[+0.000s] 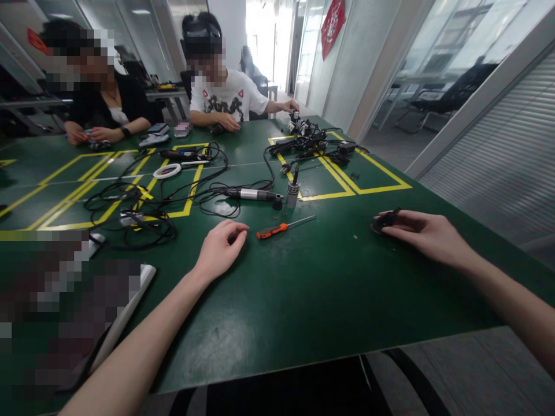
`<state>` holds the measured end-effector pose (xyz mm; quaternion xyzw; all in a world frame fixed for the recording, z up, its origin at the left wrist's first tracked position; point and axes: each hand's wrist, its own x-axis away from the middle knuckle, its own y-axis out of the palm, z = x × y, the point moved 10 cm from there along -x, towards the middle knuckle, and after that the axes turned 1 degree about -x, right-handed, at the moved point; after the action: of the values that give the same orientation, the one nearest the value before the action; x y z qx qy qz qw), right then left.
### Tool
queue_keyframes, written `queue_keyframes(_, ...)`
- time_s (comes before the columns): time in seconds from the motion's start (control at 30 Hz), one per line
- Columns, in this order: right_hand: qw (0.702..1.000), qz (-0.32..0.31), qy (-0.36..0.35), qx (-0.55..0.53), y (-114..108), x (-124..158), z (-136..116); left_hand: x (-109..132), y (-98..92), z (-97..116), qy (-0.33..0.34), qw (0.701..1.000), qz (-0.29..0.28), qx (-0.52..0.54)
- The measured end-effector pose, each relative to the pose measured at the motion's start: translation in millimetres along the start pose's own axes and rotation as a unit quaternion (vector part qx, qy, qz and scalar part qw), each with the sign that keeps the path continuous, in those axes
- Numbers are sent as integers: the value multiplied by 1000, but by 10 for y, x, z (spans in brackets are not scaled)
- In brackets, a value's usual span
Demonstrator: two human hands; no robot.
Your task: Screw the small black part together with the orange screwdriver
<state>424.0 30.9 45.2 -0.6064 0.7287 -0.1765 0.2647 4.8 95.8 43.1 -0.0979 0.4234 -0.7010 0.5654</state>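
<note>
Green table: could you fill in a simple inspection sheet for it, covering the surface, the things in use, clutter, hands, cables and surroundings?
Surface: green table, marked with yellow tape.
Things in use: dark round part at the right; small dark piece at the left, too hidden to identify.
Clutter: orange screwdriver lying beside the left hand; power tool and upright metal cylinder behind it.
Hands: right hand pinches the round part; left hand curls around the piece, grip unclear.
Cables: black cables tangled at the far right, with more looped at the left.
Surroundings: people across the table; red hanging; chair.
</note>
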Motion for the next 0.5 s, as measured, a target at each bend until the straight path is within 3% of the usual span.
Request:
queue_keyframes(0.13, 992, -121, -19, -29, 720, -80, -418, 6, 1, 12, 5, 1000, 4, -1)
queue_keyframes(0.2, 970, -229, -58, -54, 1149, -24, -684, 7, 7, 23, 10, 1000, 2, -3)
queue_keyframes(0.23, 963, -251, -80, -64, 1280, -1, -805, 7, 12, 28, 12, 1000, 0, -4)
queue_keyframes(0.37, 945, -295, -109, -84, 1603, 87, -1064, 16, 20, 78, 23, 1000, -2, 4)
queue_keyframes(0.5, 932, -317, -139, -104, 1834, 198, -1241, 82, 60, 284, 73, 997, -15, 23)
